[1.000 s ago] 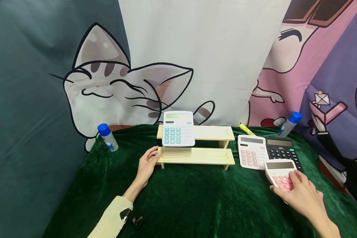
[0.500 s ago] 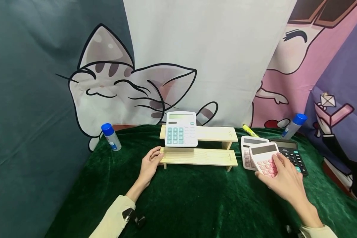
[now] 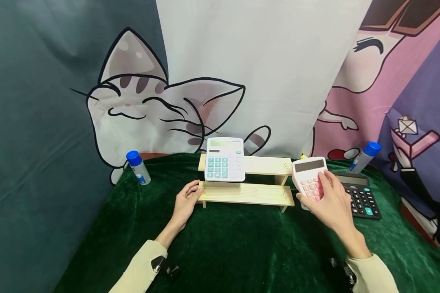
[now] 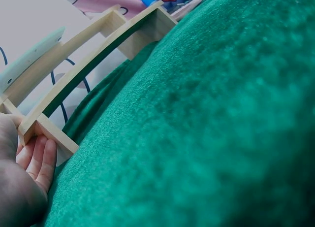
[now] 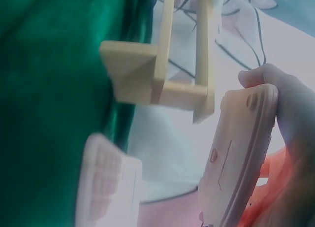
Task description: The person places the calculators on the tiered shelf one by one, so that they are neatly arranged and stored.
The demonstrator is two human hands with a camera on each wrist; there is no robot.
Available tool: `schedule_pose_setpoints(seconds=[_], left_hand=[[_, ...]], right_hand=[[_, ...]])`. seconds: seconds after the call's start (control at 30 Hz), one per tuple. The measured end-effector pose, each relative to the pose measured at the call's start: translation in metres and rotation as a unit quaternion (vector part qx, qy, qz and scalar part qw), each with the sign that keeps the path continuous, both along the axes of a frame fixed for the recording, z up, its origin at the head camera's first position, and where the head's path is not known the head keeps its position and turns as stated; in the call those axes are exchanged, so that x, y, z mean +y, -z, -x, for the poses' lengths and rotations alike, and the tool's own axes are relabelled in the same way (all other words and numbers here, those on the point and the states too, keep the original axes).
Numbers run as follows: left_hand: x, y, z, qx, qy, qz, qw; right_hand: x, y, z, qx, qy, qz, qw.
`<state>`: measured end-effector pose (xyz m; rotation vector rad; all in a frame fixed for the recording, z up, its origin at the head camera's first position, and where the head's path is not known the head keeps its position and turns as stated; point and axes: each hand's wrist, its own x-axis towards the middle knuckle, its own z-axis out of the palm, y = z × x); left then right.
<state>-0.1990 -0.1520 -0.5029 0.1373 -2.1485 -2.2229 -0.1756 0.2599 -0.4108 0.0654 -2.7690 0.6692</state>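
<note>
My right hand [image 3: 331, 203] holds a white calculator with pink keys [image 3: 308, 166], raised and tilted just right of a two-step wooden stand [image 3: 247, 193]. From the right wrist view, the back of this calculator [image 5: 241, 148] shows, gripped along its edge. My left hand [image 3: 184, 205] grips the stand's left end; in the left wrist view its fingers [image 4: 45, 163] curl by the end leg. A white calculator with blue-green keys [image 3: 225, 162] leans on the upper step. Another pink-keyed calculator [image 5: 106, 187] lies on the cloth, mostly hidden in the head view by the held one.
A black calculator [image 3: 360, 199] lies right of my right hand on the green cloth [image 3: 242, 248]. Blue-capped bottles stand at the left [image 3: 138, 167] and right rear [image 3: 365, 158]. A yellow marker [image 3: 303, 156] barely shows behind the held calculator. A printed cartoon curtain [image 3: 278, 73] hangs behind.
My right hand has lifted the pink-keyed calculator and carried it left, from over the black calculator to beside the stand, covering the other pink-keyed one. My left hand keeps its place on the stand.
</note>
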Motion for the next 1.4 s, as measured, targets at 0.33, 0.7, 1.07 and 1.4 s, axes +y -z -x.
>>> schedule_pose_setpoints(seconds=[0.33, 0.7, 1.07, 1.4], left_hand=[[-0.001, 0.001, 0.000, 0.002, -0.005, 0.010, 0.9999], [0.000, 0.000, 0.002, 0.004, 0.000, 0.007, 1.0000], [0.004, 0.005, 0.001, 0.007, -0.006, 0.009, 0.9999], [0.002, 0.001, 0.001, -0.001, -0.007, 0.015, 0.9999]], right_hand=[[-0.049, -0.007, 0.035, 0.029, -0.051, -0.011, 0.9982], [-0.091, -0.011, 0.060, 0.003, -0.034, -0.001, 0.9994], [-0.101, -0.015, 0.062, -0.026, -0.021, 0.016, 0.9993], [-0.065, -0.034, 0.057, -0.015, -0.212, -0.005, 0.9771]])
